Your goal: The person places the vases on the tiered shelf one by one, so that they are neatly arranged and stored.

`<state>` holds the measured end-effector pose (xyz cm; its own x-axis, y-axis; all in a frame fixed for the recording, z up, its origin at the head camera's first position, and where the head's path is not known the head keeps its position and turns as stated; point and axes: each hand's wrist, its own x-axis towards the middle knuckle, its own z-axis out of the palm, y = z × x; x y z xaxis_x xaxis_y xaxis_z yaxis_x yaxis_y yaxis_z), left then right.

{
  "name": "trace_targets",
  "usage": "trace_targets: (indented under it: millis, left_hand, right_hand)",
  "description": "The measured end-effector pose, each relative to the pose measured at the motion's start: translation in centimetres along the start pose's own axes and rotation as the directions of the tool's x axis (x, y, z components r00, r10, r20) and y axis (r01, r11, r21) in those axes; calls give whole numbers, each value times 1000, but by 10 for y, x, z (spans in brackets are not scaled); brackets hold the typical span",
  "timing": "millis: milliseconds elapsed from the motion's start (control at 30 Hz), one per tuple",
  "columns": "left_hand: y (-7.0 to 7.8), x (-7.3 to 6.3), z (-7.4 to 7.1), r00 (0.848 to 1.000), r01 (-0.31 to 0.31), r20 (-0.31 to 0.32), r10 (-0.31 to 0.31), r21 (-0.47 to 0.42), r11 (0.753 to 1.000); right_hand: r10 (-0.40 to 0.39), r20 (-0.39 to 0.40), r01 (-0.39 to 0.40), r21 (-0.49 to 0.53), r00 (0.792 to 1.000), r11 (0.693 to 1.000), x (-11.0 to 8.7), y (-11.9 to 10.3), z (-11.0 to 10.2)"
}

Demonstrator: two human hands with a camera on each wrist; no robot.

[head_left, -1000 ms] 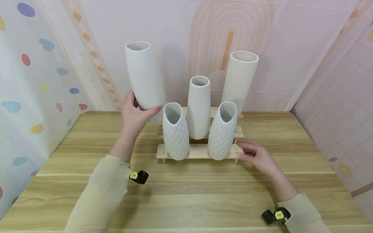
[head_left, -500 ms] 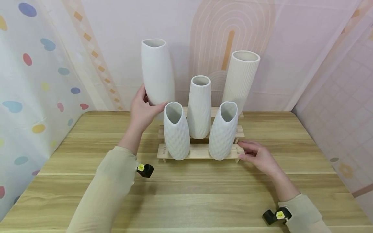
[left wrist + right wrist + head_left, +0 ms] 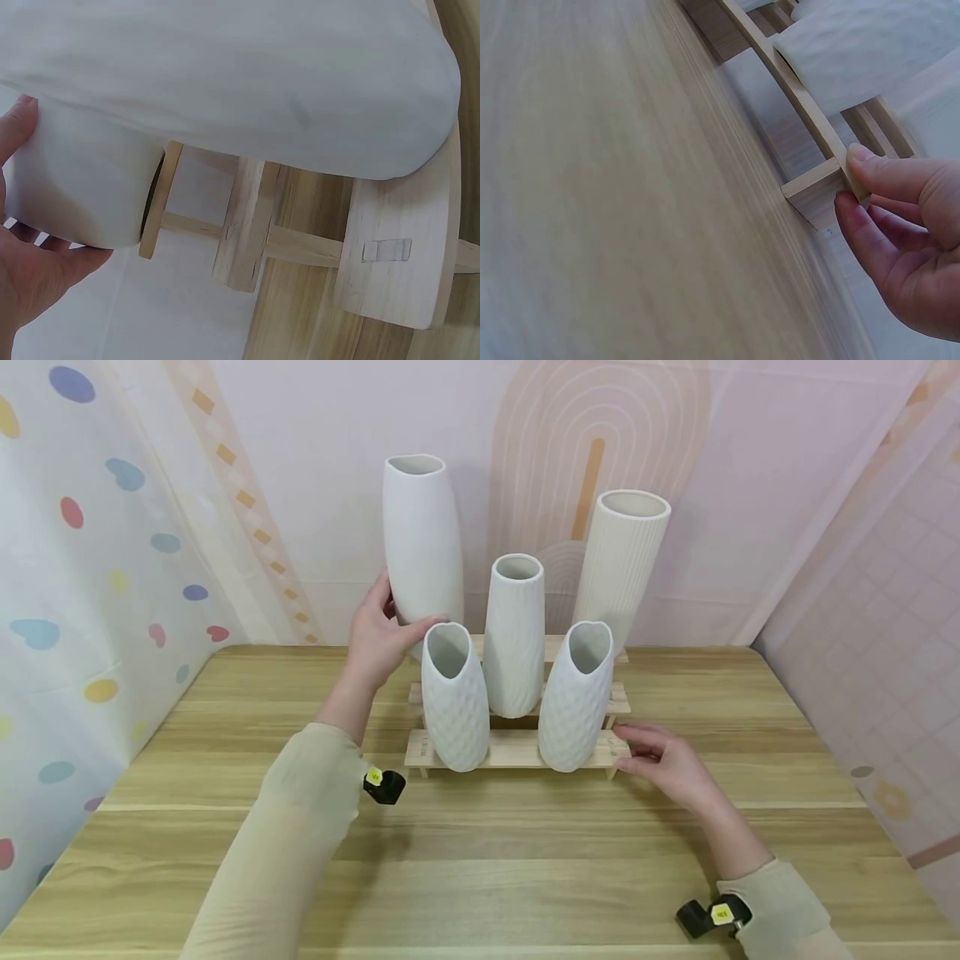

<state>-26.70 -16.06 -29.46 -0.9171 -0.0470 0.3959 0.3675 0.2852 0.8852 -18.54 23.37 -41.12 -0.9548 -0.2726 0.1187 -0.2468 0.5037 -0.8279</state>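
Note:
A tall smooth white vase (image 3: 423,539) stands at the back left of the wooden tiered rack (image 3: 513,749). My left hand (image 3: 378,631) grips it low down, fingers behind and thumb in front. In the left wrist view the vase's base (image 3: 97,180) is at the edge of the top board (image 3: 160,202); whether it bears on the board I cannot tell. My right hand (image 3: 667,767) pinches the right end of the rack's lowest board, thumb (image 3: 885,174) above and fingers below. A textured white vase (image 3: 455,710) on the lowest board partly hides the tall vase's foot.
A second textured vase (image 3: 576,710) stands at the right of the lowest board. The middle tier bears a slim white vase (image 3: 514,643), the top right a ribbed cylindrical vase (image 3: 621,568). Patterned cloth (image 3: 337,427) hangs behind the wooden table (image 3: 495,877).
My left hand has carried the tall smooth vase rightward from beside the rack to the back left of its top tier. My right hand has stayed at the rack's end.

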Motion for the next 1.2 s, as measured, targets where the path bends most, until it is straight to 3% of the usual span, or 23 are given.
trace_targets:
  millis: [533,900,1200]
  left_hand:
    - [-5,2,5,1000,-8,13,8,-40,999]
    - [-14,-1,2,997,-20,66,32,-173,985]
    - [-16,-4,4,997,-36,58,47,-188,982]
  right_hand:
    - [-9,2,9,6,1000,1000,1,-7,0]
    - [-4,7,4,-3,1000,1000,2,-2,2]
    - [-6,9,6,2,1000,1000,3,-2,3]
